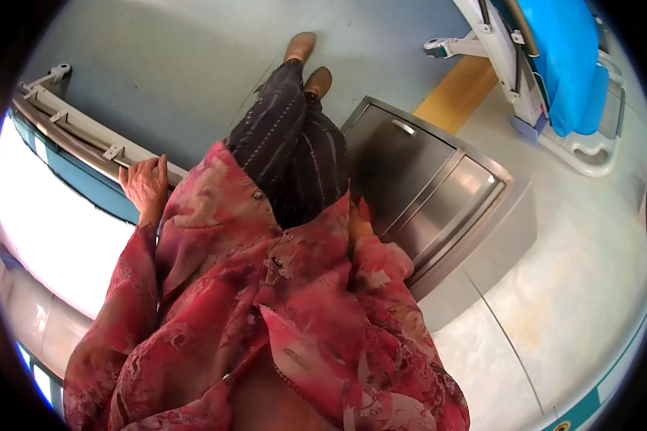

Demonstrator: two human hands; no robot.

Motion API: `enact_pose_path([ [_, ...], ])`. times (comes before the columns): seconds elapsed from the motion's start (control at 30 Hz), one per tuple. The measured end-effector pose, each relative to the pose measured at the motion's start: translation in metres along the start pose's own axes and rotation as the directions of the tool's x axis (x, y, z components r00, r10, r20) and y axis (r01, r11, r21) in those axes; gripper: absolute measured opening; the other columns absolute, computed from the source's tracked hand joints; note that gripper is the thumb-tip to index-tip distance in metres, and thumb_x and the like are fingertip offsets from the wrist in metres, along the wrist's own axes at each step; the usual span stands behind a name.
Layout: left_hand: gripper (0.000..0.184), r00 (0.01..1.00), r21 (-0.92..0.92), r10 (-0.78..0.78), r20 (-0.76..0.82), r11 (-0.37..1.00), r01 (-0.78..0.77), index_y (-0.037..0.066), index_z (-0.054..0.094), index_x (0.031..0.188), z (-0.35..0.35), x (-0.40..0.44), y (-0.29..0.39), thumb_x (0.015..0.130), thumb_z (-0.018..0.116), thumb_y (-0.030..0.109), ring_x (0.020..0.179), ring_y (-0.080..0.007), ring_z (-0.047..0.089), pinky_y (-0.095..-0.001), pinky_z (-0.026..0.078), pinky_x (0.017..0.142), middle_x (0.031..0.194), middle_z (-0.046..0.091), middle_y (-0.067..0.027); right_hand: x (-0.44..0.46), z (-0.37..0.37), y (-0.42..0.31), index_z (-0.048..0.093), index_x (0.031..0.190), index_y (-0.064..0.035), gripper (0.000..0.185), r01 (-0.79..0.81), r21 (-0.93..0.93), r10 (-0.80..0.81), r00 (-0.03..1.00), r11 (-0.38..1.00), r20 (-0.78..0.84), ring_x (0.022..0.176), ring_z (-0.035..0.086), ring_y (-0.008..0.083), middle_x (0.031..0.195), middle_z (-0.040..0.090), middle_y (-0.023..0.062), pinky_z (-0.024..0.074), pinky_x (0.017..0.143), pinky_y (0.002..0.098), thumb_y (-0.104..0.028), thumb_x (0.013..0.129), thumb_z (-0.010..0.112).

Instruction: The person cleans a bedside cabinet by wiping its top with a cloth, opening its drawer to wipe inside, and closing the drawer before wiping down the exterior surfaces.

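Left hand point(145, 188): resting at the edge of the bed point(57, 215), beside its pale frame point(113, 152); showing its back, with thumb parting from the fingers; foreshortening too much to tell gripping from leaning.
Right hand point(359, 227): hiding mostly behind the red patterned shirt point(216, 287); showing only a bit of skin near a reddish patch, hard to make out; cannot tell whether spreading or closing, or whether touching the steel cabinet point(392, 165) just beside.
Bed: lying along the left; glaring white on top, losing all surface detail.
Steel cabinet: standing on the right; showing a handle point(403, 128); disappearing partly behind the shirt.
Dark striped trousers point(287, 144): emerging under the shirt, ending in brown shoes point(300, 47).
Blue cover point(568, 65): hanging at upper right over a wheeled frame point(507, 57); running out of view at the top.
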State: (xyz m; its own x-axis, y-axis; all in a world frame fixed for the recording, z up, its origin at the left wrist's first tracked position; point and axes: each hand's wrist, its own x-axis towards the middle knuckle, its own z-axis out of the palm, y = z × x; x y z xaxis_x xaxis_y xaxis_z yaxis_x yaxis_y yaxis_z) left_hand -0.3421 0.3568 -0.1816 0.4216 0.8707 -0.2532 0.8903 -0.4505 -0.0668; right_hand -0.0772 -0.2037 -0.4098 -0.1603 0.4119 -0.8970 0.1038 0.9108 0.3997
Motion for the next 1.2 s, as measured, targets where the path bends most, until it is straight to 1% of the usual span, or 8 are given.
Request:
enact_pose_path([
  [0.03, 0.029, 0.999, -0.012, 0.018, -0.030, 1.000, -0.018, 0.016, 0.074, 0.089, 0.004, 0.000, 0.000, 0.092, 0.060, 0.041, 0.101, -0.0204, 0.062, -0.0461, 0.027, 0.111, 0.090, 0.072, 0.0005, -0.008, 0.012, 0.044, 0.063, 0.128, -0.0122, 0.043, -0.008, 0.440, -0.027, 0.997, 0.898, 0.072, 0.137, 0.039, 0.0254, 0.138, 0.055, 0.0116, 0.0201, 0.117, 0.0525, -0.029, 0.092, 0.047],
  [0.1, 0.026, 0.998, 0.024, 0.030, -0.052, 0.999, -0.029, 0.016, 0.074, 0.088, 0.011, 0.002, -0.003, 0.090, 0.064, 0.040, 0.098, -0.0190, 0.062, -0.0451, 0.028, 0.111, 0.089, 0.072, 0.0019, -0.030, 0.035, 0.150, 0.057, 0.134, -0.0149, 0.047, -0.211, 0.976, -0.080, 0.973, 0.050, 0.215, 0.138, 0.037, 0.0307, 0.142, 0.049, 0.0116, 0.0234, 0.112, 0.0607, -0.022, 0.089, 0.050],
  [0.4, 0.022, 0.983, 0.190, -0.038, 0.178, 0.982, 0.004, 0.013, 0.072, 0.092, 0.004, 0.012, 0.009, 0.092, 0.062, 0.032, 0.104, -0.0218, 0.061, -0.0460, 0.026, 0.111, 0.094, 0.070, -0.0012, 0.106, 0.227, 0.164, 0.046, 0.142, -0.0057, 0.050, -0.295, 0.914, 0.045, 0.955, 0.278, 0.294, 0.145, 0.025, 0.0404, 0.154, 0.037, 0.0143, 0.0187, 0.115, 0.0618, -0.027, 0.098, 0.038],
  [0.47, 0.022, 0.978, 0.211, -0.028, 0.209, 0.977, -0.017, 0.013, 0.071, 0.093, 0.003, 0.016, 0.012, 0.092, 0.061, 0.032, 0.104, -0.0228, 0.060, -0.0484, 0.024, 0.112, 0.094, 0.069, -0.0025, 0.150, 0.250, 0.156, 0.046, 0.143, -0.0080, 0.051, -0.290, 0.805, -0.016, 0.937, 0.517, 0.348, 0.146, 0.021, 0.0389, 0.155, 0.035, 0.0131, 0.0142, 0.115, 0.0635, -0.027, 0.096, 0.041],
  [0.6, 0.024, 0.946, 0.267, -0.154, 0.285, 0.961, 0.076, 0.012, 0.071, 0.094, 0.001, 0.023, 0.028, 0.092, 0.059, 0.033, 0.105, -0.0236, 0.060, -0.0492, 0.021, 0.114, 0.094, 0.068, -0.0047, 0.188, 0.249, 0.153, 0.045, 0.144, -0.0075, 0.052, -0.408, 0.860, 0.092, 0.912, 0.305, 0.400, 0.145, 0.023, 0.0387, 0.154, 0.036, 0.0144, 0.0115, 0.116, 0.0617, -0.026, 0.096, 0.040],
  [0.8, 0.028, 0.964, 0.206, -0.104, 0.247, 0.977, 0.053, 0.010, 0.070, 0.092, 0.004, 0.021, 0.020, 0.093, 0.058, 0.034, 0.103, -0.0250, 0.060, -0.0482, 0.021, 0.113, 0.092, 0.067, -0.0059, 0.166, 0.105, 0.009, 0.049, 0.140, -0.0094, 0.046, -0.003, 0.960, 0.167, 0.985, 0.281, -0.046, 0.144, 0.026, 0.0390, 0.151, 0.040, 0.0145, 0.0080, 0.116, 0.0659, -0.026, 0.100, 0.034],
  [1.0, 0.029, 0.986, 0.126, -0.028, 0.166, 0.992, 0.007, 0.008, 0.071, 0.092, 0.000, 0.016, 0.017, 0.095, 0.059, 0.035, 0.102, -0.0247, 0.060, -0.0488, 0.022, 0.112, 0.092, 0.068, -0.0058, 0.139, -0.008, -0.011, 0.052, 0.137, -0.0102, 0.045, 0.048, 0.998, -0.016, 0.999, -0.028, -0.048, 0.144, 0.026, 0.0387, 0.150, 0.042, 0.0146, 0.0080, 0.116, 0.0660, -0.026, 0.099, 0.035],
  [1.2, 0.029, 0.989, 0.142, -0.053, 0.136, 0.989, 0.034, 0.011, 0.073, 0.090, -0.001, 0.014, 0.009, 0.092, 0.061, 0.038, 0.100, -0.0225, 0.060, -0.0478, 0.024, 0.113, 0.087, 0.069, -0.0014, 0.126, 0.035, -0.017, 0.055, 0.135, -0.0108, 0.044, -0.130, 0.991, -0.064, 0.990, -0.018, 0.128, 0.144, 0.026, 0.0384, 0.149, 0.044, 0.0146, 0.0079, 0.116, 0.0660, -0.026, 0.099, 0.036],
])
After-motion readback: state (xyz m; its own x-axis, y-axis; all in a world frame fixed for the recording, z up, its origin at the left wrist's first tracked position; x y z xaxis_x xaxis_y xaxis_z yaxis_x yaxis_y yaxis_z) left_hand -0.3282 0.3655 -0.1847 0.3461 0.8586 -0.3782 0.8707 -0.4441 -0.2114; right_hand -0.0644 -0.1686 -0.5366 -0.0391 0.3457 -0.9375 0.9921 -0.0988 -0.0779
